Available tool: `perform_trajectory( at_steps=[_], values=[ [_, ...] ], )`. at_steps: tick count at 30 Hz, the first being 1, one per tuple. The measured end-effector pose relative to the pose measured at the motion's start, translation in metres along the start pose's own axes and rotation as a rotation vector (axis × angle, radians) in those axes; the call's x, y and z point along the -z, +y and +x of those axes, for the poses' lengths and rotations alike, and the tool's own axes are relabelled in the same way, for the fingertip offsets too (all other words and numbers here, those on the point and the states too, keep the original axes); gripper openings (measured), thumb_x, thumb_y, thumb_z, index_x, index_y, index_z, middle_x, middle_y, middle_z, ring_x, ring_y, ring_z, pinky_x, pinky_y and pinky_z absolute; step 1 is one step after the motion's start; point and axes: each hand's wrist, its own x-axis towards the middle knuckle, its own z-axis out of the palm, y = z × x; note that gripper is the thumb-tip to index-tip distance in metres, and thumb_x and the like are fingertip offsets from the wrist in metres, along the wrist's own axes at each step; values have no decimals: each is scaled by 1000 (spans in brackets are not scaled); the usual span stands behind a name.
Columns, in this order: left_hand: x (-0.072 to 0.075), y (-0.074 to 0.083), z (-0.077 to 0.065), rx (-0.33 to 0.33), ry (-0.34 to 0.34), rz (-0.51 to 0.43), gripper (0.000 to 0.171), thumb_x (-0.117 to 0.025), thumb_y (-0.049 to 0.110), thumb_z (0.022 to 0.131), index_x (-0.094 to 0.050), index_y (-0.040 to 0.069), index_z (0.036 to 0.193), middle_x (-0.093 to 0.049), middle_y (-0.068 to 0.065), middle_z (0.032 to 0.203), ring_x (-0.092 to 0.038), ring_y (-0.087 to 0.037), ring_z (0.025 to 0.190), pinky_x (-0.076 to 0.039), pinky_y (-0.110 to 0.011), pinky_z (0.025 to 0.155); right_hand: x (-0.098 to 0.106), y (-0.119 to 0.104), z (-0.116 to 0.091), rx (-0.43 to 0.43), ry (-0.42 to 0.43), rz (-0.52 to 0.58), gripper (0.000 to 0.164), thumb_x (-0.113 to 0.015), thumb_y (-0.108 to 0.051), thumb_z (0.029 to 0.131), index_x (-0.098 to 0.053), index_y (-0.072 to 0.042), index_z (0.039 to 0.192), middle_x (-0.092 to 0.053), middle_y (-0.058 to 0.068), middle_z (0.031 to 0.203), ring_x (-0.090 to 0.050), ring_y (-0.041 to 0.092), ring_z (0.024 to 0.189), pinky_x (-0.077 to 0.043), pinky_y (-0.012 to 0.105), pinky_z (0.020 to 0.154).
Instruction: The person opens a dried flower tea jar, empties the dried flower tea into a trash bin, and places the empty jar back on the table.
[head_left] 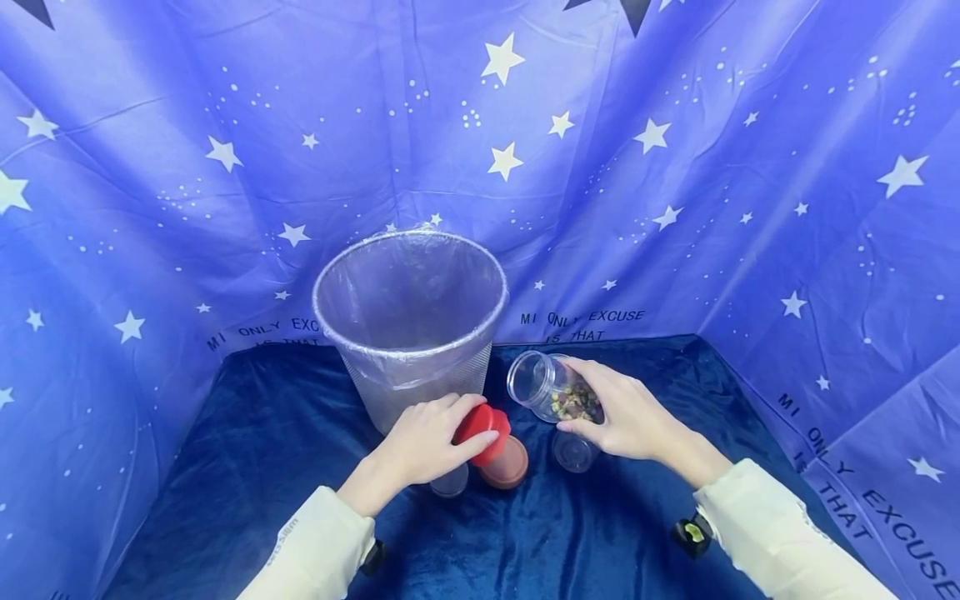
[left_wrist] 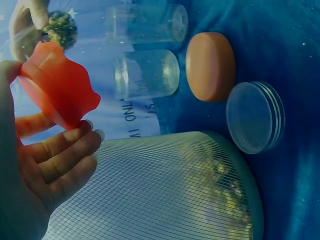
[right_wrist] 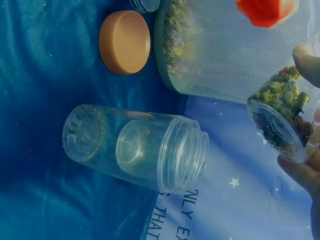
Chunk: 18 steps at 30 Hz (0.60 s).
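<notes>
My left hand (head_left: 422,442) pinches a red lid (head_left: 480,432) with a wavy edge between thumb and fingers, just in front of the mesh bin. In my right hand (head_left: 637,412) is a clear jar (head_left: 532,382), tipped with its mouth toward the bin. Dried flowers (head_left: 576,403) lie inside it, and in the right wrist view they sit against the jar's base. Below that hand stand two clear jars, a nearer one (right_wrist: 114,145) and one behind it, partly hidden by the hand in the head view. An orange-brown lid (head_left: 506,463) lies below the red one.
The wire-mesh bin (head_left: 358,392), lined with clear plastic, stands at the back centre; yellowish bits (left_wrist: 215,185) show through its lower wall. A clear round lid (left_wrist: 250,117) lies by its base. Dark blue cloth (head_left: 247,492) covers the table, with a starry curtain (head_left: 420,108) around it.
</notes>
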Motion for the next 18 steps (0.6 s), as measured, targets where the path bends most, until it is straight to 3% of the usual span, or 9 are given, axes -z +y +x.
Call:
perform_trajectory(
  at_steps=[8, 18],
  values=[
    [-17, -5, -2, -72, 16, 169, 46, -58, 57, 89, -64, 20, 115, -66, 1, 92, -61, -12, 75, -49, -27, 59, -1, 0, 0, 1, 4, 8, 79, -79, -40, 79, -45, -10, 144, -61, 12, 133, -64, 25, 111, -56, 47, 87],
    [-37, -5, -7, -104, -14, 310, 46, -57, 62, 88, -63, 21, 107, -63, 0, 88, -61, -16, 76, -49, -29, 63, -1, -1, 0, -12, -9, 10, 78, -78, -41, 80, -45, -11, 144, -61, 11, 134, -64, 24, 111, -55, 47, 87]
  ],
)
